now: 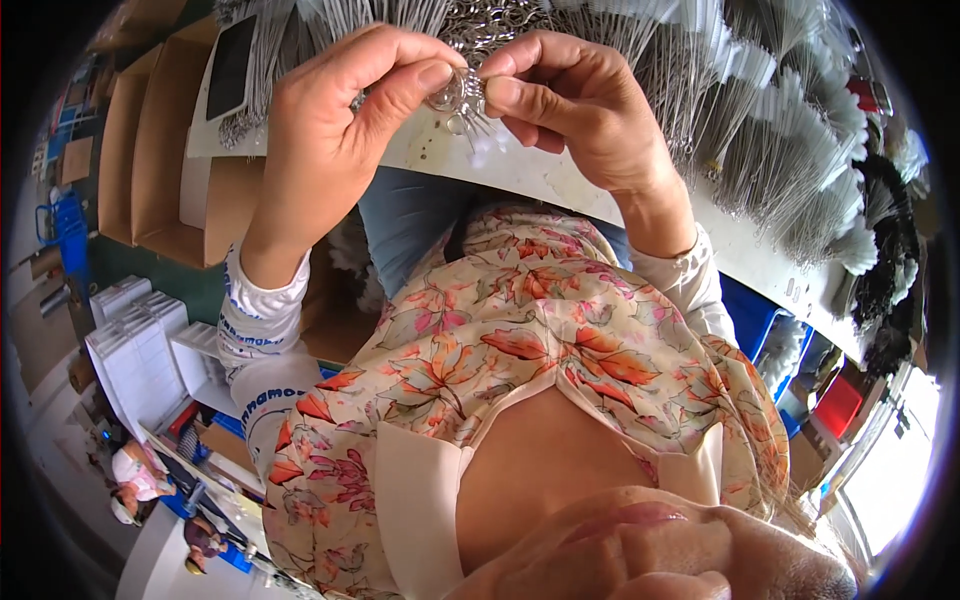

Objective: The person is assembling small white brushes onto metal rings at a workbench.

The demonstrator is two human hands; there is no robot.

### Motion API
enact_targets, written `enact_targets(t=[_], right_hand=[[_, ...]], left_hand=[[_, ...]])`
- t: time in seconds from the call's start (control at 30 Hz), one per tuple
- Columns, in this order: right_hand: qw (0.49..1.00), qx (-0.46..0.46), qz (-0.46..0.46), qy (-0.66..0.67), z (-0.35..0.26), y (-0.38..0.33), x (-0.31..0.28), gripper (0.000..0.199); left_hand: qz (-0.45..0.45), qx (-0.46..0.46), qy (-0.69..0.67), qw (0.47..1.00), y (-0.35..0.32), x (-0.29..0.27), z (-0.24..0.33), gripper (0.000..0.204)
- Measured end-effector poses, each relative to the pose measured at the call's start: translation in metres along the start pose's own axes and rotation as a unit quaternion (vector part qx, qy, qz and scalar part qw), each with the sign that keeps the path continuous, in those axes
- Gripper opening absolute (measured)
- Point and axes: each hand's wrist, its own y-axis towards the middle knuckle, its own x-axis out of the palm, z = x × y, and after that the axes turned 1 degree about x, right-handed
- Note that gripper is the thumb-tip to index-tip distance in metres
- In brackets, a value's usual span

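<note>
My left hand point(340, 120) pinches a shiny metal ring point(441, 97) between thumb and index finger, above the near edge of a white table. Close beside it, my right hand point(590, 110) has its thumb and index finger closed on a bunch of small wire loops point(470, 90). The loops touch the ring; whether they are threaded on it I cannot tell. Thin wires hang below the fingers, their lower ends blurred. Behind my hands lies a heap of metal rings point(490, 25), partly hidden by the fingers.
Many wire-stemmed brushes with white bristles point(770, 150) cover the white table point(560, 185) to the right, with black-bristled ones point(885, 260) at its end. A dark-screened phone point(231, 66) lies at the left. Open cardboard boxes point(165, 140) stand left of the table. Two people work farther off.
</note>
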Motion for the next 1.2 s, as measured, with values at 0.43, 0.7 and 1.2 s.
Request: enact_targets(t=[0.43,0.7,1.2], right_hand=[[0.989,-0.097,-0.016,-0.106,0.051,0.039,0.062,0.014],[0.991,0.056,-0.008,-0.119,0.086,0.017,0.040,0.010],[0.962,0.221,0.008,-0.163,0.087,0.005,0.028,0.012]], left_hand=[[0.278,-0.047,-0.285,0.916,-0.051,-0.017,-0.018,0.017],[0.135,-0.222,-0.001,0.966,-0.134,-0.061,-0.055,0.019],[-0.030,-0.344,0.312,0.885,-0.255,0.087,-0.239,0.019]])
